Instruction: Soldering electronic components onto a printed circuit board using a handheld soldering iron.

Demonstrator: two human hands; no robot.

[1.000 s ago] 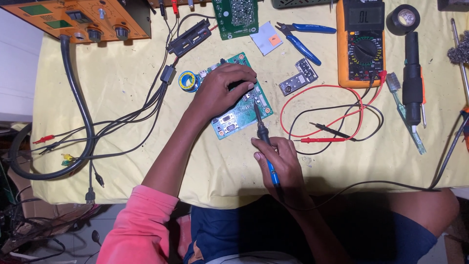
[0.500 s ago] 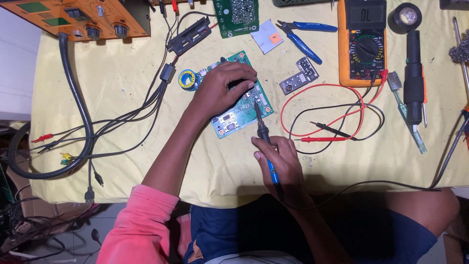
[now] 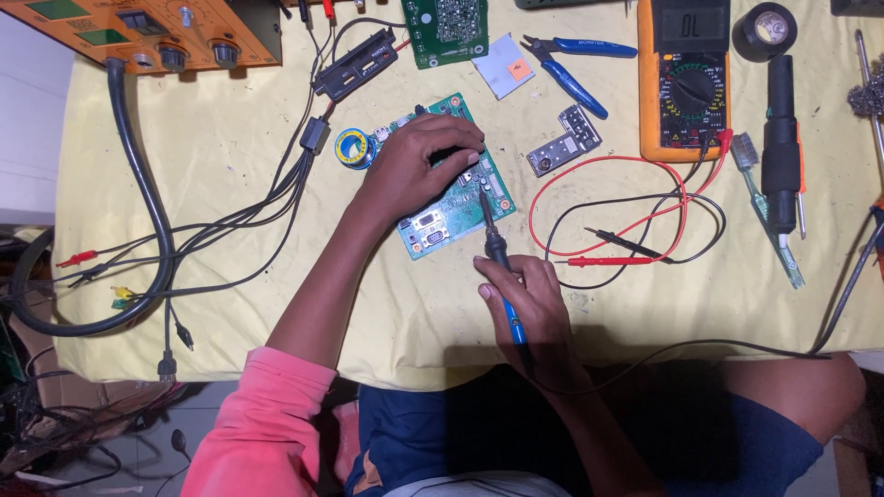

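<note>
A person seated at a workbench covered in yellow cloth [image 3: 230, 175] pressed the left hand [image 3: 419, 161] flat, fingers spread, over a green circuit board [image 3: 451, 207] lying near the middle of the cloth, while the right hand [image 3: 525, 299] gripped a blue-handled soldering iron [image 3: 497, 253] like a pen, its tip resting on the board's right-hand portion. A small spool of solder wire [image 3: 353, 147] sat just beside the board's left edge, close to the left wrist. An orange multimeter [image 3: 683, 83] stood at the upper right, its red and black probe leads [image 3: 617, 248] looping across the cloth to the right of the board, well clear of both hands. Blue-handled cutters [image 3: 575, 69] and a small metal bracket [image 3: 564, 140] lay between the board and the meter. A second green board [image 3: 447, 28] rested at the top edge, and an orange bench power supply [image 3: 157, 32] filled the upper left corner, with a thick black cable [image 3: 138, 193] running down from it
</note>
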